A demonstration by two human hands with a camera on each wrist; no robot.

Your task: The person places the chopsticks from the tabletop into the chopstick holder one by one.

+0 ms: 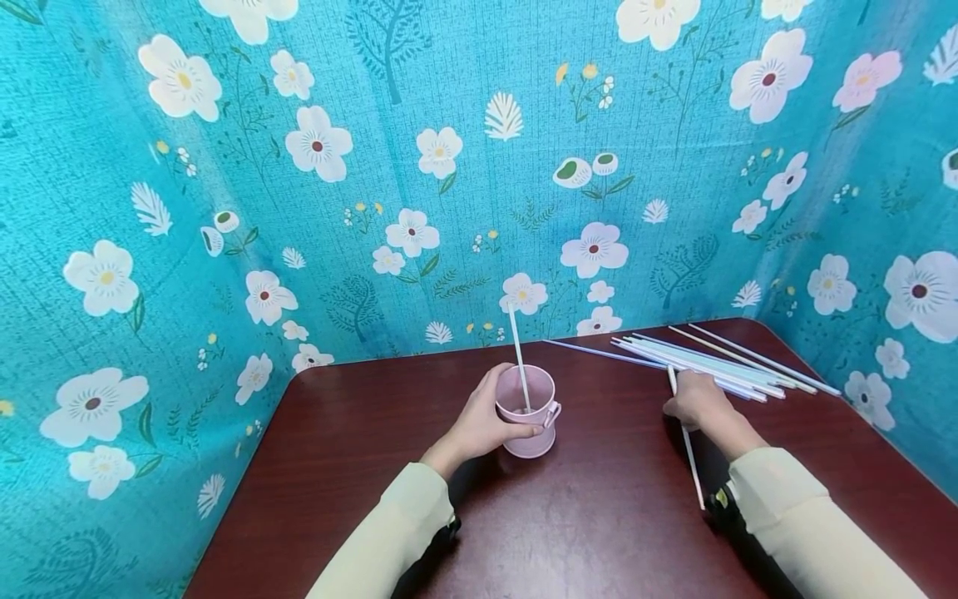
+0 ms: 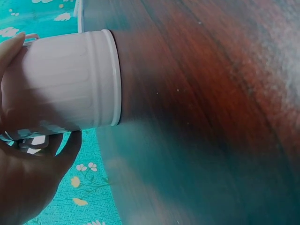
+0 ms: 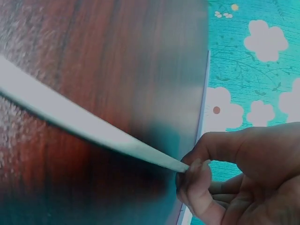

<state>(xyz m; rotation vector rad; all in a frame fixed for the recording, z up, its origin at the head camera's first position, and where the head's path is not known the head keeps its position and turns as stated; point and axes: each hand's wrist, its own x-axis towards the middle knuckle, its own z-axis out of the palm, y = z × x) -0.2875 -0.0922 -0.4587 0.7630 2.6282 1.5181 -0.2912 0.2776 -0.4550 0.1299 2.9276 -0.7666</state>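
One stick (image 1: 693,470), pinched in my right grip (image 1: 700,402), is partly hidden behind it; my left grip (image 1: 481,422) clasps a cup (image 1: 530,443).

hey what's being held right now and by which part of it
The left hand grips the pink bucket around its upper part, near the rim; the right hand pinches one pale stick partway along, nearer its far end.
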